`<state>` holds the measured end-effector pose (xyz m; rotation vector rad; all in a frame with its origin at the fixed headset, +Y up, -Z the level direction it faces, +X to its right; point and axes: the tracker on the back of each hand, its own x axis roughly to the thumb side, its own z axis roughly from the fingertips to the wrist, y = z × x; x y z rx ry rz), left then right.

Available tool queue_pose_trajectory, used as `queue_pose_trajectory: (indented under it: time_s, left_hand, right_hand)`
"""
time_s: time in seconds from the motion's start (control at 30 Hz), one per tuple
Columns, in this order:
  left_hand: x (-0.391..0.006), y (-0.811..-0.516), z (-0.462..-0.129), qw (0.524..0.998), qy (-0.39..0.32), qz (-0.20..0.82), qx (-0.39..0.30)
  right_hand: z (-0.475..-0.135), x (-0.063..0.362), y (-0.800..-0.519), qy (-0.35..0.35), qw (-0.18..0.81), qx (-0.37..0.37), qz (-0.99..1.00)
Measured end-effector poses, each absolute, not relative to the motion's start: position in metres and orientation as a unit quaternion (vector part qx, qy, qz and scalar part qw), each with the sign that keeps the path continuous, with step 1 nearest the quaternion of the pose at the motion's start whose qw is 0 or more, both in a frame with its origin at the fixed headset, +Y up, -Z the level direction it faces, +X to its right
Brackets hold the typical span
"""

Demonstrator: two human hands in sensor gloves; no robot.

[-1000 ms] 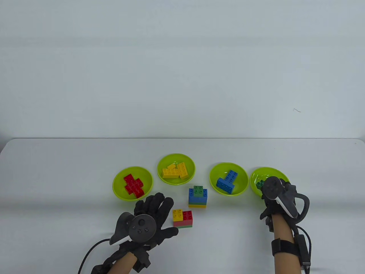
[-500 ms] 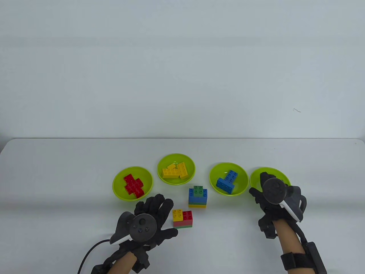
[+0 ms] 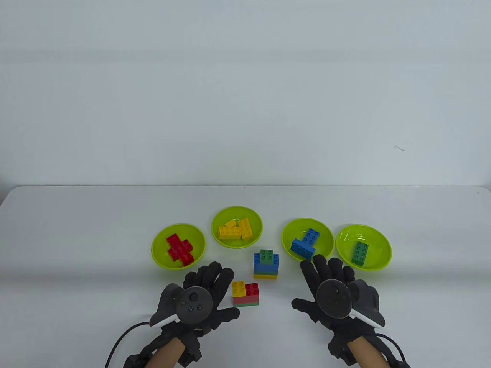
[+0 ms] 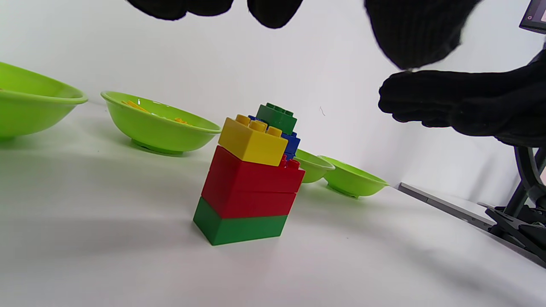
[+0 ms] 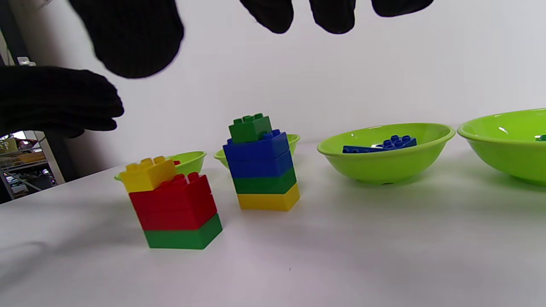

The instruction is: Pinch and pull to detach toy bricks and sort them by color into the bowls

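White table (image 3: 76,237), pale wall behind; we log from the bottom of the table view upward.

Bottom left: left hand (image 3: 199,295), fingers spread and straight, gripping nothing. Bottom right: right hand (image 3: 332,295), likewise splayed flat and empty. Both wrist views confirm bare fingertips hanging above the bricks with nothing between them.

Between the hands, lower centre: near stack (image 3: 246,294), green base, red middle, small yellow brick on its left half. It sits just beside the left hand's fingertips and well apart from the right hand. Its long axis runs left to right across the frame.

Just above and slightly right of it: far stack (image 3: 266,264), yellow base, then green, blue, and a small green brick on top. It lies nearer the middle, up-left of the right hand's fingertips.

Upper band, left to right: red bowl (image 3: 178,247), yellow bowl (image 3: 237,227), blue bowl (image 3: 307,240), green bowl (image 3: 363,247) holding one green brick (image 3: 360,253).

Judgement: two stacks remain to split. The left hand is the nearer one to the near stack, so we expect it to steady the base while the right crosses leftward to pinch the yellow brick off. The yellow bowl lies up and behind the stack.
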<state>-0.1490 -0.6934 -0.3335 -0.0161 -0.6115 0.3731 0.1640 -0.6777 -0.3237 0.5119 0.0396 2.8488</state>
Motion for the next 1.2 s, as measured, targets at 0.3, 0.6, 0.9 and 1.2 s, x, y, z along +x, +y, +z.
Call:
queue_pose_trajectory:
  time_s: [0.3, 0.6, 0.9, 1.2]
  left_hand:
    - [-0.139, -0.699, -0.339, 0.940, -0.299, 0.163, -0.001]
    - [-0.110, -0.720, -0.371, 0.955, -0.286, 0.082, -0.014]
    - [-0.100, -0.735, -0.376, 0.957, -0.287, 0.035, 0.015]
    - [-0.103, -0.725, -0.375, 0.950, -0.291, 0.107, 0.018]
  right_hand:
    - [-0.314, 0.168, -0.677, -0.005, 0.123, 0.182, 0.976]
    - [-0.313, 0.168, -0.678, -0.012, 0.125, 0.185, 0.975]
    - [-0.312, 0.167, -0.679, -0.009, 0.133, 0.189, 0.973]
    - [-0.314, 0.163, -0.683, 0.005, 0.175, 0.206, 0.963]
